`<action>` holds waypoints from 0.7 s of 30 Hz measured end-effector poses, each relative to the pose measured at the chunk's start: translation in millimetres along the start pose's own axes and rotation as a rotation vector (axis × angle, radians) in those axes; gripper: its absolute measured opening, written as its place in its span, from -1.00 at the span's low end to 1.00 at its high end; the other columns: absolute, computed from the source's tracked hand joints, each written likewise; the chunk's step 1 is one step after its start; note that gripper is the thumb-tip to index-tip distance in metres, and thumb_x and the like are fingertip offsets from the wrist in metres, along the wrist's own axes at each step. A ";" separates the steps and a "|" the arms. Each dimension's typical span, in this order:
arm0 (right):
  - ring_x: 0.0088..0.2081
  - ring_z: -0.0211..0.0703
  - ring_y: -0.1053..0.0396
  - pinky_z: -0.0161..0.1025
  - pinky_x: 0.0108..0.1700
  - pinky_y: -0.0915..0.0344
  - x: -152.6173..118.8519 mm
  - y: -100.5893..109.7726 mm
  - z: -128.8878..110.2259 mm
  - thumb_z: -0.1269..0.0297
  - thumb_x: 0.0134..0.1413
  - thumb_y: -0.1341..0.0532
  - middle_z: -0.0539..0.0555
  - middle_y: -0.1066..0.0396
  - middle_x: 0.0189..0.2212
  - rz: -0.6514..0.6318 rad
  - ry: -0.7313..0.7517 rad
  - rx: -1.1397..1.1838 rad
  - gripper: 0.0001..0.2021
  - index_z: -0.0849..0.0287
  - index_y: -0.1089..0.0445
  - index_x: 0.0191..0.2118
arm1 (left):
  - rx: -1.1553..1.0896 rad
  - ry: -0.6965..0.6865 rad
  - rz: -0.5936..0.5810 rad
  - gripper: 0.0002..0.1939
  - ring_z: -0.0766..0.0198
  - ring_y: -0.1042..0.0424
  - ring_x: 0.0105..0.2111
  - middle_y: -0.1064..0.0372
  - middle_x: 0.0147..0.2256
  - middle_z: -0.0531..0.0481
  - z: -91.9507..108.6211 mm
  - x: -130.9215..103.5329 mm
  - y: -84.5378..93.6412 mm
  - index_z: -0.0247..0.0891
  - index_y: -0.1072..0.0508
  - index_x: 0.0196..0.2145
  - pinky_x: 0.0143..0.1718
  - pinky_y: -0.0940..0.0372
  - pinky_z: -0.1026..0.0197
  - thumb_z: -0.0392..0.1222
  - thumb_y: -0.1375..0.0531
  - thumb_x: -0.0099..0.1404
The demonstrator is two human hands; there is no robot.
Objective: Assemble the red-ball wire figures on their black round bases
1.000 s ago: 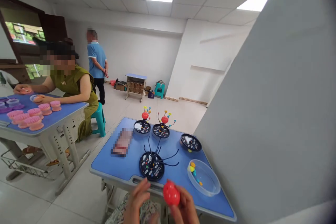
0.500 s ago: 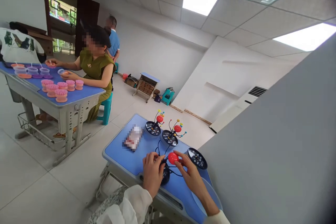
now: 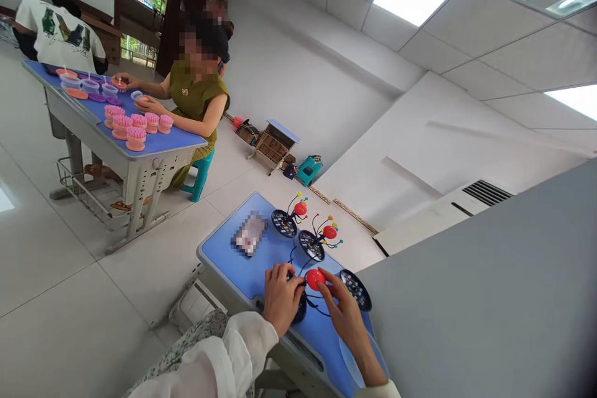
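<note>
the left hand (image 3: pixel 280 297) clamps the near black round base (image 3: pixel 298 308) on the blue desk (image 3: pixel 224 255), steadying it, while the right hand (image 3: pixel 342 314) pinches the red ball (image 3: pixel 315 278) above it, seemingly at its wire stems.

A red ball (image 3: pixel 315 278) sits over a black disc (image 3: pixel 298 306) on the blue desk (image 3: pixel 242 264), near white sleeves (image 3: pixel 233 354).

On a blue desk (image 3: pixel 224 255), the left hand (image 3: pixel 281 294) rested on a black round base (image 3: pixel 300 310) while the right hand (image 3: pixel 342 311) pinched a red ball (image 3: pixel 314 278) above it, near 2 finished models (image 3: pixel 298 219) beyond.
</note>
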State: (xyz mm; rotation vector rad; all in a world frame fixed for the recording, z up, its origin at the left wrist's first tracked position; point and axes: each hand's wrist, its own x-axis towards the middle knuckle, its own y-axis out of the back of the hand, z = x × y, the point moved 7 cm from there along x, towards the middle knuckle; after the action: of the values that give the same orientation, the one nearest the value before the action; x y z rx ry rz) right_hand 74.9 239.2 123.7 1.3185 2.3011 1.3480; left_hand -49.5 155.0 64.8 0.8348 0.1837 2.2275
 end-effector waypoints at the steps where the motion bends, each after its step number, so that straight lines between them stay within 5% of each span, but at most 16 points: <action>1: -0.30 -0.05 -0.55 -0.15 -0.25 -0.53 0.3 0.5 -0.7 -0.15 0.19 -0.13 0.20 -0.54 -0.11 -0.006 0.020 -0.018 -0.50 0.11 -0.44 0.05 | -0.001 0.001 0.001 -0.82 0.10 -0.34 -0.13 -0.36 -0.13 -0.05 -0.1 0.2 0.3 -0.10 -0.57 -0.22 -0.13 -0.28 -0.03 -0.32 -0.21 0.30; 14: -0.02 0.05 -0.48 -0.02 0.01 -0.44 -1.2 4.6 -32.7 0.05 0.31 -0.07 0.18 -0.50 -0.02 -0.108 0.265 -0.239 -0.65 -0.02 -0.39 0.10 | -0.011 -0.013 0.001 -0.81 0.10 -0.36 -0.14 -0.41 -0.17 -0.04 -1.0 -1.3 -2.5 -0.09 -0.57 -0.23 -0.11 -0.27 -0.03 -0.34 -0.19 0.31; 21: -0.04 0.04 -0.52 -0.06 -0.05 -0.47 4.5 3.2 -44.3 0.13 0.31 -0.08 0.11 -0.52 0.00 -0.183 0.310 -0.318 -0.69 -0.08 -0.45 0.07 | -0.009 -0.016 0.002 -0.83 0.12 -0.38 -0.16 -0.43 -0.18 -0.03 -2.9 -0.3 -4.6 -0.10 -0.58 -0.27 -0.11 -0.26 -0.04 -0.28 -0.18 0.34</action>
State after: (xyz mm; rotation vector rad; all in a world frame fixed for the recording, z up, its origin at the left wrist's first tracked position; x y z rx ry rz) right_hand 50.8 215.6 152.9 0.8311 2.1939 1.8632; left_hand -48.4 158.4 60.7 0.8482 0.1648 2.2208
